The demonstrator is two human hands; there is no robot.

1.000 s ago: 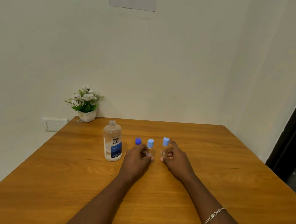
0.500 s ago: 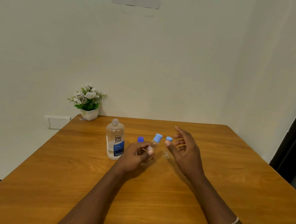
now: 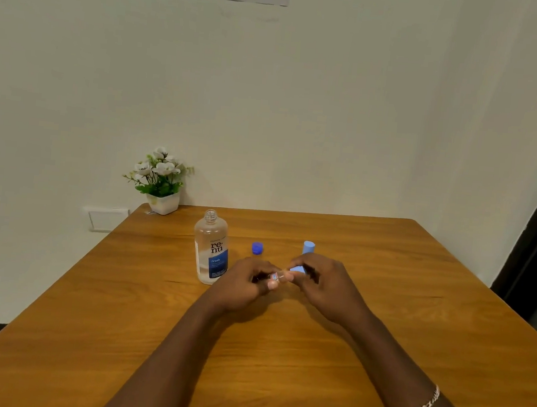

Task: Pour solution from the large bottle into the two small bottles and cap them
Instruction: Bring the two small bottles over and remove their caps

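Caps (image 3: 257, 247) three, large bottle (image 3: 210, 253) one.

No gap between the left hand (image 3: 246, 283) and right hand (image 3: 328, 284), joined on a held small bottle (image 3: 275, 275) and its light blue cap (image 3: 297, 269). The open large bottle (image 3: 211, 250) stands just left of them, the dark blue cap (image 3: 257, 247) and a standing small bottle (image 3: 308, 248) just behind. Bare bench (image 3: 413, 315) runs right, along the near edge, and left up to the flower pot (image 3: 164, 203).
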